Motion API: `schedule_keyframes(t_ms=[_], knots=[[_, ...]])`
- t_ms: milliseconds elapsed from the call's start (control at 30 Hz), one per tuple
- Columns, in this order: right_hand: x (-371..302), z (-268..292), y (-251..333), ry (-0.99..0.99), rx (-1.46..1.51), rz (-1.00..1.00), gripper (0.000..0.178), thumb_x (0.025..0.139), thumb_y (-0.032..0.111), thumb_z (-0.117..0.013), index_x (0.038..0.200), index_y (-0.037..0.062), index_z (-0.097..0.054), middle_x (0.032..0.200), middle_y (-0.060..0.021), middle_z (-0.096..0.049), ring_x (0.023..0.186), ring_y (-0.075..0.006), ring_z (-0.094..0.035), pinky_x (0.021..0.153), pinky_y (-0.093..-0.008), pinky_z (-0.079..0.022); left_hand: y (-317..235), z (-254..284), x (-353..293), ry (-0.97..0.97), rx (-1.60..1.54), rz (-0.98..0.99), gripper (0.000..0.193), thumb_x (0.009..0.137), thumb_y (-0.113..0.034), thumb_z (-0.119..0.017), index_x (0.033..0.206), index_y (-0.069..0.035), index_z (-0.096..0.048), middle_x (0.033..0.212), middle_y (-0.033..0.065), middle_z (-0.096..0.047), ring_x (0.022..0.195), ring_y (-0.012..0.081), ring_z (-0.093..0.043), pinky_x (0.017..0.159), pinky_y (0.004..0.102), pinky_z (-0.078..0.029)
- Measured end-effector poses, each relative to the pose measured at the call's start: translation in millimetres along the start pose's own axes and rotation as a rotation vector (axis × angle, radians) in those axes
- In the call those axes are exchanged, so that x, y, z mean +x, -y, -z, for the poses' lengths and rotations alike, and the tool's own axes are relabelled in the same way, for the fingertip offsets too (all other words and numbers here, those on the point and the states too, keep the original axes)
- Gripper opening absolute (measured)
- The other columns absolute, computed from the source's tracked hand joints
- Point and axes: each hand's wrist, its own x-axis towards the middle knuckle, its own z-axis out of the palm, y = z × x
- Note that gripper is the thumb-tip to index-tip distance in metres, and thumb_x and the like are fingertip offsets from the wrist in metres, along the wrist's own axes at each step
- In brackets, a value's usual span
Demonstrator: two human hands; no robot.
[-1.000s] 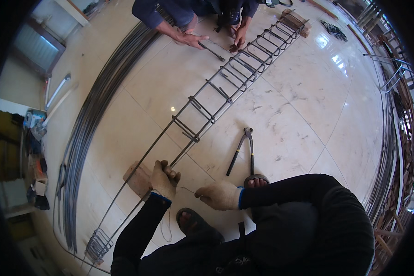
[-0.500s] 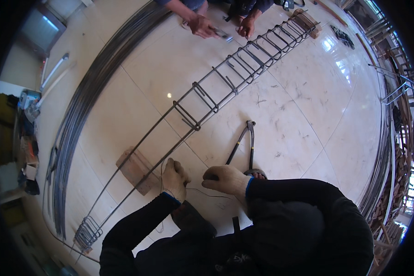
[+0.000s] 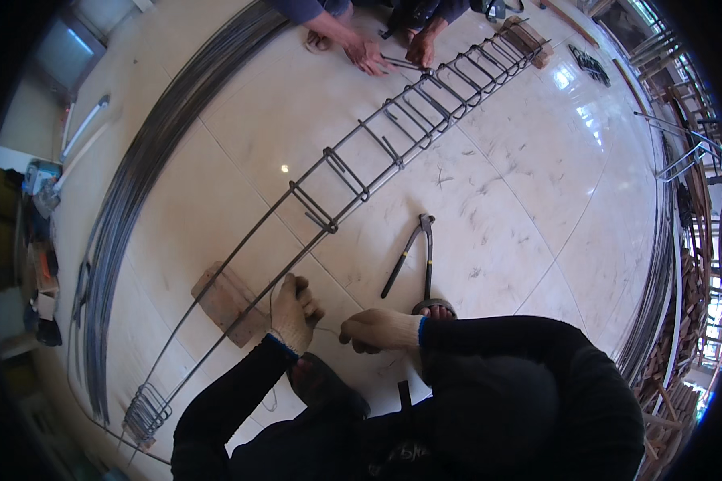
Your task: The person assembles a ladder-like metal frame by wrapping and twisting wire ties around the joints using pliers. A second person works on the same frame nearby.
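My left hand [image 3: 294,314], in a pale work glove, is closed around a thin tie wire [image 3: 327,329] beside the near bars of a rebar cage [image 3: 354,200]. The wire loops up past the wrist, and its tail hangs below the sleeve. To the right, my right hand [image 3: 382,330], also gloved, has its fingers pinched together at the wire's other stretch. Long-handled end-cutting nippers [image 3: 422,247] lie on the floor beyond my right hand, near my shoe. Several square stirrups are spaced along the cage's far part; more sit bunched [image 3: 146,413] at its near left end.
A wooden block [image 3: 231,303] props the bars near my left hand; another [image 3: 528,40] supports the far end. A bundle of long steel rods [image 3: 148,152] curves along the left. Across the cage, a co-worker's hands [image 3: 367,58] hold a tool against it. Scrap timber [image 3: 674,353] is piled right.
My right hand has moved left and down to the wire, its fingers now closing there. The co-worker's tool has come to the cage's far bar. The whole view has shifted slightly.
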Motion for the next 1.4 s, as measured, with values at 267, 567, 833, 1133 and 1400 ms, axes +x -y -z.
schedule_keyframes(t_ms=[267,567,833,1133,1400], knots=[[-10,71,-54,-1.309,-0.741,-0.061,0.049,0.088,0.034,-0.080,0.123,0.0013,-0.068,0.107,-0.0221,-0.074,0.101,-0.0432,-0.072,0.093,-0.0517,-0.057,2,22,18,0.198,1.105,-0.057,0.049,0.111,-0.046,-0.050,0.100,-0.004,-0.072,0.077,0.0086,-0.065,0.070,0.0230,-0.065,0.069,0.0382,-0.057],[-3,110,-87,-1.058,-0.494,-0.171,0.028,0.079,0.022,-0.079,0.096,0.0019,-0.071,0.089,-0.0201,-0.075,0.091,-0.0373,-0.075,0.083,-0.0455,-0.059,16,18,21,0.090,1.734,-0.429,0.042,0.101,-0.043,-0.064,0.118,-0.005,-0.072,0.110,0.0239,-0.075,0.106,0.0446,-0.072,0.095,0.0524,-0.055],[-13,62,-13,-0.605,-0.196,0.179,0.026,0.087,0.004,-0.063,0.112,-0.0003,-0.066,0.084,-0.0107,-0.065,0.080,-0.0228,-0.062,0.073,-0.0387,-0.051,17,-13,-23,-0.061,1.840,-0.770,0.080,0.090,-0.047,-0.077,0.151,0.000,-0.053,0.149,0.0218,-0.058,0.138,0.0389,-0.056,0.114,0.0489,-0.045],[-8,27,75,-0.279,0.128,-0.089,0.027,0.096,0.018,-0.062,0.114,-0.0018,-0.063,0.079,-0.0015,-0.057,0.066,-0.0106,-0.054,0.059,-0.0289,-0.045,23,-17,-37,0.532,1.088,0.040,0.038,0.108,-0.034,-0.059,0.120,0.001,-0.065,0.099,0.0131,-0.070,0.089,0.0267,-0.069,0.087,0.0393,-0.055],[-13,19,21,-0.102,0.463,-0.132,0.044,0.094,0.023,-0.077,0.123,-0.0061,-0.063,0.103,-0.0062,-0.067,0.096,-0.0142,-0.064,0.085,-0.0318,-0.054,57,3,-47,0.717,1.315,-0.117,0.043,0.112,-0.039,-0.046,0.114,-0.001,-0.065,0.091,0.0207,-0.068,0.090,0.0381,-0.069,0.087,0.0431,-0.056]])
